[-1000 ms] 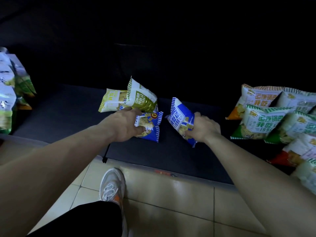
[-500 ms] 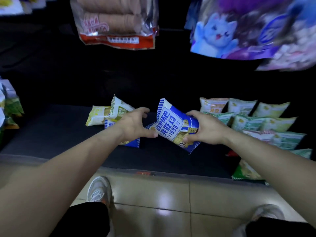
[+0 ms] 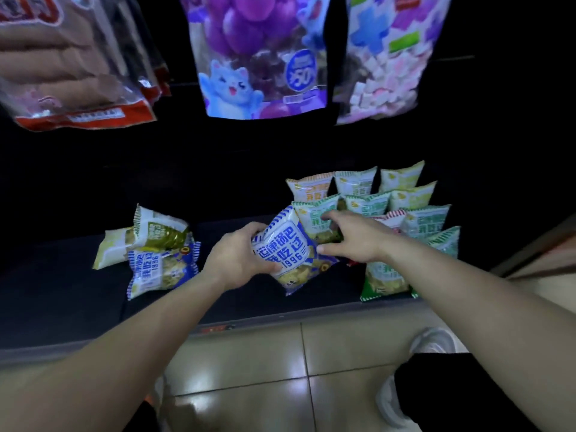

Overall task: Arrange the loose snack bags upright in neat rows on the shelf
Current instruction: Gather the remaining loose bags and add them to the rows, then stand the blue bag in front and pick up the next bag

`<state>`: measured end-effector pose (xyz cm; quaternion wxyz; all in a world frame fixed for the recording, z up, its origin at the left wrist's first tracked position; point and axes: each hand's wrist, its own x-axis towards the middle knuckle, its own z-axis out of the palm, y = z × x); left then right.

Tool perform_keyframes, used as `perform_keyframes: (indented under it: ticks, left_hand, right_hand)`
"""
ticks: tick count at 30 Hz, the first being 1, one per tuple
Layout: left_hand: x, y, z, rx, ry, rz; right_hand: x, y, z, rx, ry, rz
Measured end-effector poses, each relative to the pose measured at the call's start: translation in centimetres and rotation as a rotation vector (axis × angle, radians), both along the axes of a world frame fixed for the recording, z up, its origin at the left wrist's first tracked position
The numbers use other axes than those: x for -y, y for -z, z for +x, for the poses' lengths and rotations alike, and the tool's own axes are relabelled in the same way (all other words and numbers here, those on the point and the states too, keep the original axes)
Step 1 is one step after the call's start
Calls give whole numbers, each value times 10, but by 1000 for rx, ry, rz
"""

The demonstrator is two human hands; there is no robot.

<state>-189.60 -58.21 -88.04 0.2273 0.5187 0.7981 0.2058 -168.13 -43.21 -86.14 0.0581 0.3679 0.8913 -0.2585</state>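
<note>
**Blue bag held beside the standing rows**

Head view: at the centre of the frame the left hand (image 3: 240,260) grips a blue snack bag (image 3: 286,251), with its fingers curled round the bag's left side. The bag is tilted over the dark shelf (image 3: 62,291); whether its lower corner touches the shelf cannot be told. Just to its right, the right hand (image 3: 352,241) has its fingers stretched out and clamps nothing. Its fingertips touch a green snack bag (image 3: 318,219) at the left end of the standing rows (image 3: 414,201), and its thumb lies by the blue bag's right edge.

At centre left, well apart, lies a loose pile: a second blue bag (image 3: 162,272), an olive bag (image 3: 162,232) tilted above it and a yellow bag (image 3: 113,251) behind.

Along the top hang a purple cat pack (image 3: 249,57) and a red-trimmed clear pack (image 3: 78,73). A tiled floor (image 3: 249,353) fills the bottom.
</note>
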Motion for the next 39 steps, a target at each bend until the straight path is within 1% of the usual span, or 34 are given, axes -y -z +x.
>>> perform_keyframes:
  ticks: [2,5,10,13,15,21,25,29,33,39]
  left_hand:
    - [-23,12,11,-119,7,-65]
    - [-63,32,24,-186,28,-144]
    - [-121,63,44,-327,106,-248]
    - [-143,79,55,-453,175,-304]
    - [-153,89,59,-500,203,-320]
    - [-167,107,60,-440,217,-328]
    - [-171,108,60,-493,231,-332]
    - [-171,114,61,-568,258,-259]
    - [-168,117,64,-534,222,-180]
    - [-158,114,60,-497,237,-145]
  right_hand:
    - [-20,8,17,93,51,49]
    - [-47,18,41,182,140,48]
    - [-77,32,68,196,237,8]
    - [-84,38,74,210,254,-10]
    - [-86,42,73,220,248,-2]
    - [-87,46,66,220,237,-13]
    - [-87,45,62,216,243,-7]
    - [-86,43,58,228,238,-6]
    - [-80,41,53,251,212,-4]
    - [-71,38,44,267,175,8]
